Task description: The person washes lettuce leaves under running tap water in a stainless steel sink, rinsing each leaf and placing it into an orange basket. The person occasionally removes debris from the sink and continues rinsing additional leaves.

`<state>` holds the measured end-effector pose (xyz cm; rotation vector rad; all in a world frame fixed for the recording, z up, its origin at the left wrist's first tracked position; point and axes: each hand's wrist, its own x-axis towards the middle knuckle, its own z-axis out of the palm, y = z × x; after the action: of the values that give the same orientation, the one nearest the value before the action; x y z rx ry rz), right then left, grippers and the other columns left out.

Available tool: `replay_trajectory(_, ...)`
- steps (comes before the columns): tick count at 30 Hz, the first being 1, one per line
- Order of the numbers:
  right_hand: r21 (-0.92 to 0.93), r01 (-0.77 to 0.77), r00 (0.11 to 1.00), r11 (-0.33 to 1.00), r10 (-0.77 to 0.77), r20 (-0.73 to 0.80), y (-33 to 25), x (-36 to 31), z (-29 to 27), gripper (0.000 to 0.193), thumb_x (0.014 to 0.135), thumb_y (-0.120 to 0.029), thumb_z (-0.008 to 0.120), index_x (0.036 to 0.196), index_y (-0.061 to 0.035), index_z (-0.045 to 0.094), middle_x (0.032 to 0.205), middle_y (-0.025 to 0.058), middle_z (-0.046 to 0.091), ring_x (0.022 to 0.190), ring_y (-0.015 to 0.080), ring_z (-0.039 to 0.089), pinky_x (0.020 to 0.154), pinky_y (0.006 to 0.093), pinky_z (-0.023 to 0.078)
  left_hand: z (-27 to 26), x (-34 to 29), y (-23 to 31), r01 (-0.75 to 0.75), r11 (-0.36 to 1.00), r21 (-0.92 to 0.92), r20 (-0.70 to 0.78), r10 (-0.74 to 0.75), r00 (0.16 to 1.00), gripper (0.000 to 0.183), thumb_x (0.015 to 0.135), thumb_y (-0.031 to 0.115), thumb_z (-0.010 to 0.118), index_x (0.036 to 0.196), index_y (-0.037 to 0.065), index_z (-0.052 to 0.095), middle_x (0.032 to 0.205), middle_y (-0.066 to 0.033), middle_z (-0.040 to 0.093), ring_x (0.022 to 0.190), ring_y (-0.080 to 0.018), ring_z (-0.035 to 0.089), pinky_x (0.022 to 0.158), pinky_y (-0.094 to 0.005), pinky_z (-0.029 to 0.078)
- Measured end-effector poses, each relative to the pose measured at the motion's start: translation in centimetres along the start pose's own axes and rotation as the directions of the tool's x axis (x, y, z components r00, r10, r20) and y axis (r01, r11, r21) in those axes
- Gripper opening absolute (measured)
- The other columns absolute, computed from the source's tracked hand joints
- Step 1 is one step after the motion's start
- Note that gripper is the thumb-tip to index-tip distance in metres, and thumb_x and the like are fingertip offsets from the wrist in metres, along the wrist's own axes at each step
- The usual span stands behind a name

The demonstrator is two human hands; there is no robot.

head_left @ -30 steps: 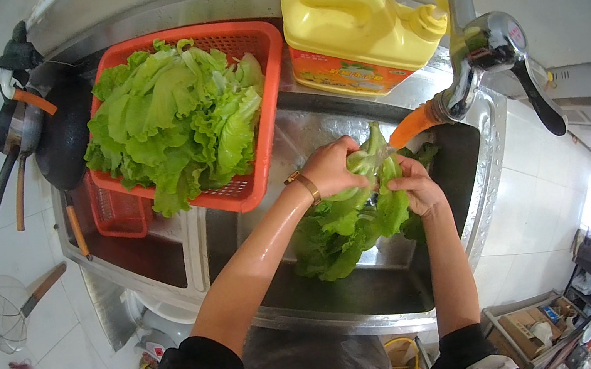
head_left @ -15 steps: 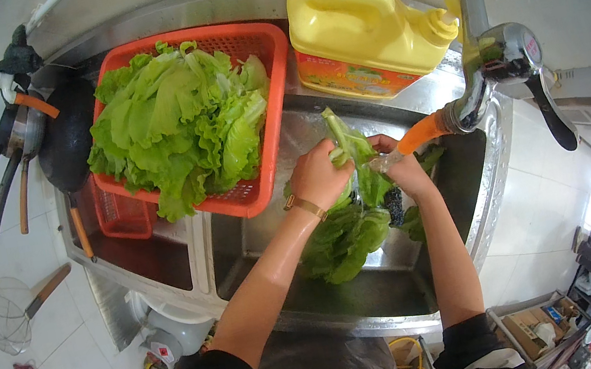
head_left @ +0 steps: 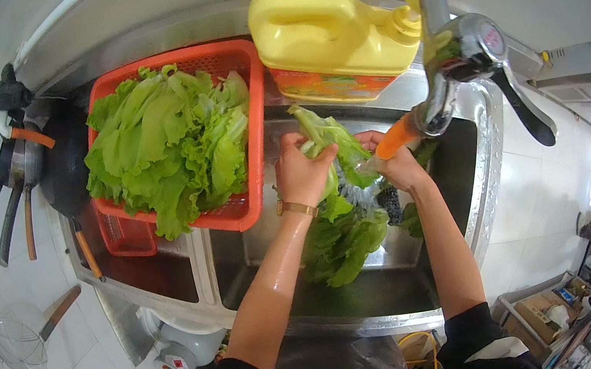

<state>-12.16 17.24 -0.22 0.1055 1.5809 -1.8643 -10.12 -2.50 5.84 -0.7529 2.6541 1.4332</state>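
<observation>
Over the right basin of the steel sink (head_left: 399,288), my left hand (head_left: 305,169) grips a green lettuce leaf (head_left: 328,134) by its side. My right hand (head_left: 398,165) is closed on the other side of the same leaf, its fingertips partly hidden by the orange spout of the tap (head_left: 402,134). Water runs from the spout onto the leaf between my hands. More lettuce leaves (head_left: 348,244) lie in the basin just below. A dark, mesh-like thing (head_left: 390,204) shows beside them near my right wrist.
An orange-red basket (head_left: 256,105) heaped with lettuce (head_left: 164,148) stands left of my hands. A yellow jug (head_left: 333,37) sits behind the sink, beside the chrome tap body (head_left: 472,45). Pans (head_left: 65,160) hang at the left, above a wire strainer (head_left: 20,340).
The view has shifted a little, so the tap and jug sit further left. Both hands still hold the leaf under the water, and it is spread a bit wider.
</observation>
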Motion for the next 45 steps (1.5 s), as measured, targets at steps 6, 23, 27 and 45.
replay_trajectory(6, 0.031, -0.119, 0.971, 0.992, 0.123, -0.204, -1.6, -1.5, -0.4, 0.029, 0.084, -0.009, 0.072, 0.111, -0.0061, 0.064, 0.081, -0.0035, 0.063, 0.066, 0.0022, 0.051, 0.056, 0.0198, 0.043, -0.4, 0.7, -0.7, 0.298, 0.878, -0.374, 0.389, -0.143, 0.91, 0.029, 0.079, 0.023, 0.076, 0.096, 0.0, 0.069, 0.088, -0.0026, 0.067, 0.077, -0.0085, 0.059, 0.068, -0.0263, 0.047)
replay_trajectory(23, -0.74, 0.187, 0.811, 0.646, -0.527, -0.255, -0.9, -7.4, 2.8, 0.03, 0.072, 0.002, 0.073, 0.099, -0.0021, 0.061, 0.102, 0.0132, 0.062, 0.092, 0.0297, 0.062, 0.078, 0.0344, 0.05, 2.5, 0.0, -1.7, 0.597, 0.457, -0.66, 0.566, -0.22, 0.795, 0.018, 0.088, 0.02, 0.067, 0.102, 0.009, 0.064, 0.089, 0.0039, 0.061, 0.075, -0.0084, 0.055, 0.06, -0.0252, 0.041)
replay_trajectory(27, -0.851, 0.199, 0.652, 0.485, -0.714, -0.254, -0.1, -6.8, 3.6, 0.025, 0.065, 0.005, 0.071, 0.086, -0.0047, 0.061, 0.094, 0.0105, 0.061, 0.085, 0.0304, 0.06, 0.071, 0.0369, 0.048, 2.1, -0.2, -2.2, 0.632, 0.28, -0.723, 0.586, -0.236, 0.775, 0.017, 0.09, 0.016, 0.061, 0.107, 0.013, 0.061, 0.094, 0.0039, 0.062, 0.076, -0.0101, 0.054, 0.062, -0.0268, 0.039)
replay_trajectory(45, -0.285, 0.325, 0.781, 0.902, -0.426, -0.457, 0.2, -5.2, 5.5, 0.041, 0.073, 0.002, 0.066, 0.113, 0.0001, 0.057, 0.107, 0.009, 0.062, 0.098, 0.0152, 0.058, 0.082, 0.0289, 0.045, 1.3, -2.7, -1.1, 0.418, 0.646, -0.639, 0.356, -0.233, 0.905, 0.023, 0.086, 0.016, 0.07, 0.106, 0.007, 0.062, 0.092, 0.0031, 0.062, 0.073, -0.007, 0.052, 0.063, -0.0231, 0.042)
